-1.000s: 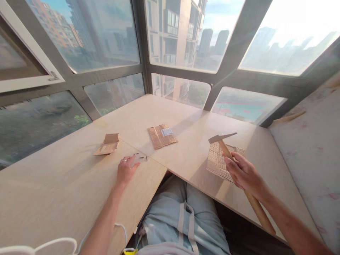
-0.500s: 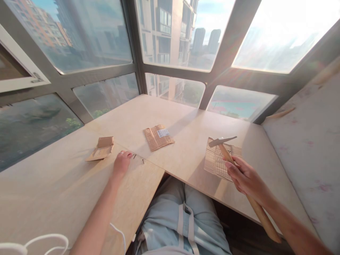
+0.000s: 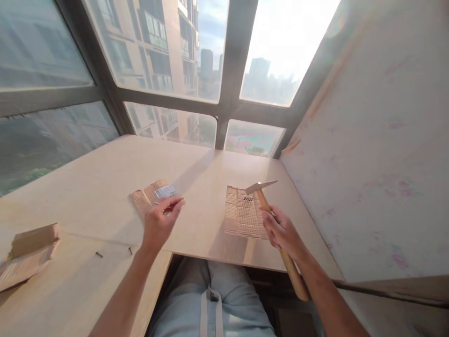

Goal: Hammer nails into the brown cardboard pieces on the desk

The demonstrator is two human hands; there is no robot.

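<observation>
My right hand (image 3: pixel 282 229) is wrapped round the wooden handle of a hammer (image 3: pixel 264 203), its metal head raised at the upper end. Behind the hammer lies a flat piece of corrugated cardboard (image 3: pixel 238 217), with several small dark nails (image 3: pixel 248 199) showing in a row on it. Thumb and fingertips of my left hand (image 3: pixel 163 220) are pinched together; whatever is between them is too small to make out. That hand hovers in front of a cardboard piece with a white label (image 3: pixel 165 191) and partly covers it.
Two loose nails lie on the left tabletop, one nail (image 3: pixel 99 254) farther from my forearm than the other nail (image 3: pixel 130 250). A folded cardboard piece (image 3: pixel 31 252) sits at far left. Windows border the pale table (image 3: pixel 199 168) behind; a patterned wall (image 3: pixel 368 187) stands at right.
My left hand has left the spot beside the loose nails and moved right, over by the labelled cardboard. The view has turned right. My right hand still holds the hammer.
</observation>
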